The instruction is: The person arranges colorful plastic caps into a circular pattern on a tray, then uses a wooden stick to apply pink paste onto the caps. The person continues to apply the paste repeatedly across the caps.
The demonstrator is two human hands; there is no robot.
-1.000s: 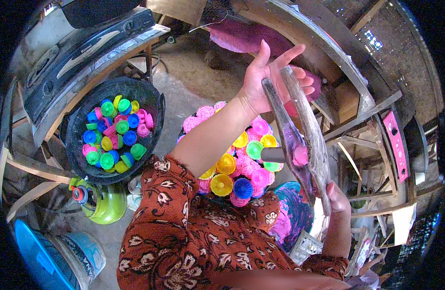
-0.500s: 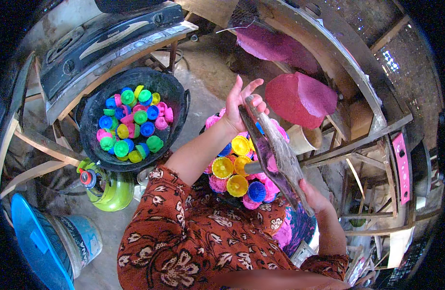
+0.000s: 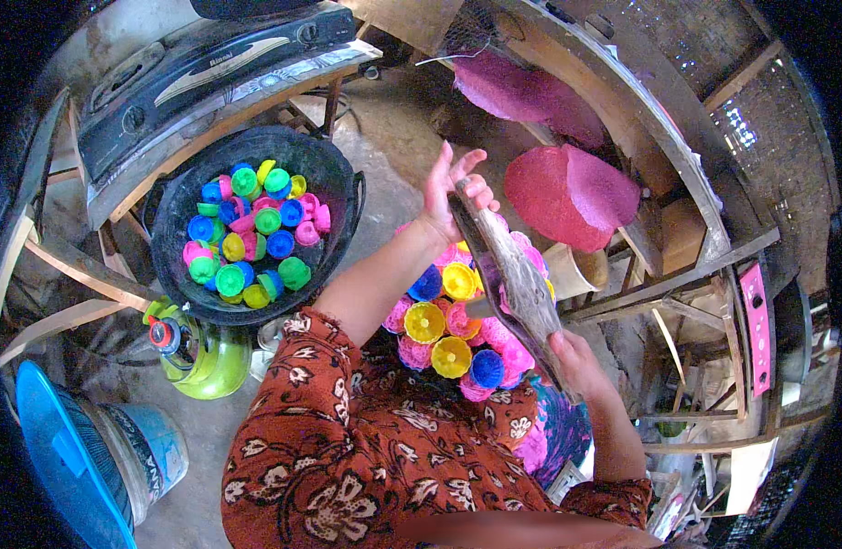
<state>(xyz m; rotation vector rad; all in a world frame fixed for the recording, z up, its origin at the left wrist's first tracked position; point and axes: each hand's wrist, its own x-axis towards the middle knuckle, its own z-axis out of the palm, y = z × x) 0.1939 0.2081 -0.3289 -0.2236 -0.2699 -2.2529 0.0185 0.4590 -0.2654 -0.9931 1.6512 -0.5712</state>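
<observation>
A weathered wooden tool (image 3: 512,261), built like a long-handled press of two boards, lies slantwise between my hands. A grey cylinder (image 3: 481,307) juts from its left side. My left hand (image 3: 453,197) is closed round the tool's far end, with some fingers raised. My right hand (image 3: 581,364) grips its near end, the thumb on top. Right under the tool is a heap of small fluted cups: yellow ones (image 3: 451,357), blue ones (image 3: 487,368) and pink lacy ones (image 3: 413,351). The tool hides part of this heap and what lies between its boards.
At the left stands a black tub (image 3: 174,274) with several coloured cups, beneath a black stove (image 3: 210,78). A green gas cylinder (image 3: 210,366) and a bucket (image 3: 165,448) with a blue lid (image 3: 59,457) are nearer. Red-pink sheets (image 3: 549,197) hang by wooden frames at the right.
My right hand has shifted a little left and up, and the tool's two boards look closer together. A cup under the cylinder that looked yellow now shows orange-pink.
</observation>
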